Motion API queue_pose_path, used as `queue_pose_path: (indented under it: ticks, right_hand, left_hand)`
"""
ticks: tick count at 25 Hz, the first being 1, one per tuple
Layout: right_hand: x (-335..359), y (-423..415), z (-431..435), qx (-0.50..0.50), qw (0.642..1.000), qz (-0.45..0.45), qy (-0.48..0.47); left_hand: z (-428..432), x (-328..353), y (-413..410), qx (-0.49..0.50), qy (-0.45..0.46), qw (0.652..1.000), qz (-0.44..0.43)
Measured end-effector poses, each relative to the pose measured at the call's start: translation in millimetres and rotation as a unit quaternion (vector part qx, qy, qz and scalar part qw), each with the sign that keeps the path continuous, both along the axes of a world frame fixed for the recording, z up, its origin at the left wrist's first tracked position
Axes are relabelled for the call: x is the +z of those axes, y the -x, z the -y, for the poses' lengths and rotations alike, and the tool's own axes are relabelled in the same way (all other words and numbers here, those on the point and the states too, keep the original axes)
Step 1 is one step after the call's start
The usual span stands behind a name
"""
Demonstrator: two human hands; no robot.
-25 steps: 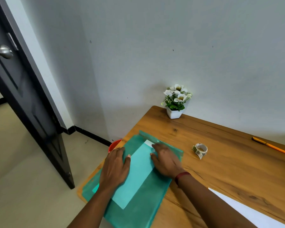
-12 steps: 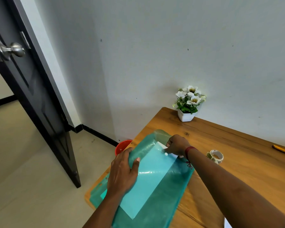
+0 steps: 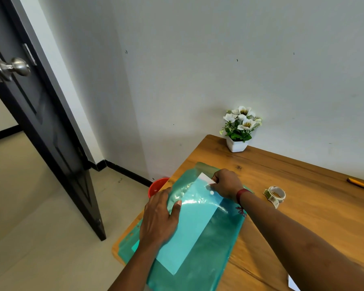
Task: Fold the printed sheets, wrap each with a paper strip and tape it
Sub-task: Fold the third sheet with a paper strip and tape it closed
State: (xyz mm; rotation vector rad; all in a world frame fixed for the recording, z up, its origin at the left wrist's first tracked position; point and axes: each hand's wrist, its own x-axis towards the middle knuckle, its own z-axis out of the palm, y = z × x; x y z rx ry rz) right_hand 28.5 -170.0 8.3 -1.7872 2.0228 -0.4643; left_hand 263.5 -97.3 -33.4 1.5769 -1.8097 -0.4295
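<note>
Green plastic folder [image 3: 208, 244] lies on the bench [image 3: 303, 206], left hand [image 3: 159, 219] spread flat holding it while right hand [image 3: 226, 183] pinches a sheet [image 3: 205, 177] at its mouth; drawing it out likely precedes folding.

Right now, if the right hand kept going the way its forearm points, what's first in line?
Likely nothing on the wooden table: past the right hand lies the green plastic folder's far edge, then the wall; depth unclear.

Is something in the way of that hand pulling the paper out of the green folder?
Nothing visible blocks it. The right hand already pinches the white sheet at the green folder's open end, while the left hand presses the folder flat.
</note>
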Motion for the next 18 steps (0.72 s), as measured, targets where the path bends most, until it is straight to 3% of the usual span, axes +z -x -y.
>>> queue_pose_path:
  ticks: [12,18]
  right_hand:
    - [5,-4,-5,-0.033,0.997,0.023,0.066]
    - [39,23,-19,-0.054,0.983,-0.011,0.173]
  left_hand:
    - [1,-2,-2,-0.018,-0.040,0.999,0.026]
    - [7,-5,-3,-0.035,-0.015,0.995,0.088]
